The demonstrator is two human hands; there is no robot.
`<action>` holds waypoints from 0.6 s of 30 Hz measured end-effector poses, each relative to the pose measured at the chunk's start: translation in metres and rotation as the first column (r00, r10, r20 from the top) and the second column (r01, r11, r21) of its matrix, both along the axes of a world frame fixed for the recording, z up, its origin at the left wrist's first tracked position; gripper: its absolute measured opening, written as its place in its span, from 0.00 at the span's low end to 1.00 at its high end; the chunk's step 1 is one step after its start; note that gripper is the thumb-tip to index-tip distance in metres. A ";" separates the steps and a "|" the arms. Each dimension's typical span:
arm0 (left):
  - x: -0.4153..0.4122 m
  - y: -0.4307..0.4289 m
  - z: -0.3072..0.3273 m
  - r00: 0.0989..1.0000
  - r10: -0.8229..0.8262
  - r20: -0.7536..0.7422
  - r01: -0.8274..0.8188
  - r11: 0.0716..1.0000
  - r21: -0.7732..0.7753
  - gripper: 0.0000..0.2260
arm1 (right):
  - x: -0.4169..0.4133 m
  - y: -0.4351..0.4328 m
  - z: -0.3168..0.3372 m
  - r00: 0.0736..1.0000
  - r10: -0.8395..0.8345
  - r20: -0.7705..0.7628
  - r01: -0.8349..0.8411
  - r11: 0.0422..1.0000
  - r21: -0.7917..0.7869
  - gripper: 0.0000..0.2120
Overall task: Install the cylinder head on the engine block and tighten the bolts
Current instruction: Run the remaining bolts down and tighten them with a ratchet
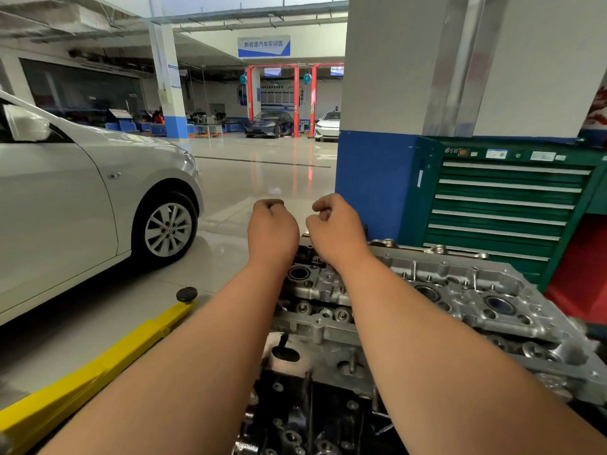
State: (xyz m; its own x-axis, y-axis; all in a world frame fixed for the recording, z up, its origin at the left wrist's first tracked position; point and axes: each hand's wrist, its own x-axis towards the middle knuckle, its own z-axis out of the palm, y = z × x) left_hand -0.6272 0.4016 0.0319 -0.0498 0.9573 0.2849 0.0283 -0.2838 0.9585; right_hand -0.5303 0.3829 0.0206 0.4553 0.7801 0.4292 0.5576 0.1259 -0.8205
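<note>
Two hands are being held up over the far end of the cylinder head, the left hand and the right hand side by side, with the fingers curled inward. Whether something small is being pinched cannot be told. The cylinder head is being carried by the dark engine block. As cast metal, it is being judged heavy, stiff and sharp-edged, best gripped at both ends. A green tool cabinet is being seen behind, and a silver car at the left.
</note>
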 end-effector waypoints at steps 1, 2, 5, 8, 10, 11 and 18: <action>0.002 0.002 0.002 1.000 -0.004 0.006 0.004 1.000 -0.013 0.11 | 0.005 -0.001 -0.001 0.998 -0.053 0.029 0.053 0.999 0.002 0.07; 0.004 0.004 0.003 1.000 -0.002 -0.006 0.002 1.000 -0.012 0.10 | 0.008 -0.001 -0.003 0.996 -0.079 0.049 0.079 0.997 0.000 0.06; 0.009 0.010 0.006 0.999 -0.030 -0.028 0.030 1.000 0.002 0.08 | 0.007 0.003 -0.006 0.998 -0.055 0.034 0.055 0.998 0.000 0.03; 0.003 0.022 0.013 0.990 -0.135 -0.040 0.129 0.984 -0.126 0.13 | 0.005 0.005 -0.005 0.999 -0.043 -0.003 0.043 0.999 -0.004 0.03; -0.006 0.034 0.017 0.930 -0.369 0.004 0.359 0.902 -0.241 0.17 | 0.008 0.006 -0.005 0.998 -0.038 -0.044 0.038 0.999 -0.005 0.04; -0.011 0.039 0.017 0.884 -0.463 0.064 0.462 0.844 -0.271 0.19 | 0.009 0.006 -0.005 0.998 -0.038 -0.056 0.038 0.999 -0.005 0.05; 0.016 0.017 0.004 0.999 0.031 -0.042 -0.035 0.995 -0.091 0.11 | 0.009 0.006 -0.004 0.991 -0.025 -0.131 0.025 1.000 0.000 0.07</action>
State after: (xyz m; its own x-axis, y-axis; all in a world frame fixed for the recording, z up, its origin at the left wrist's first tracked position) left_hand -0.6113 0.4181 0.0364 -0.0719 0.9774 0.1986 0.0751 -0.1932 0.9783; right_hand -0.5211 0.3889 0.0171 0.5273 0.7670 0.3657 0.4483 0.1146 -0.8865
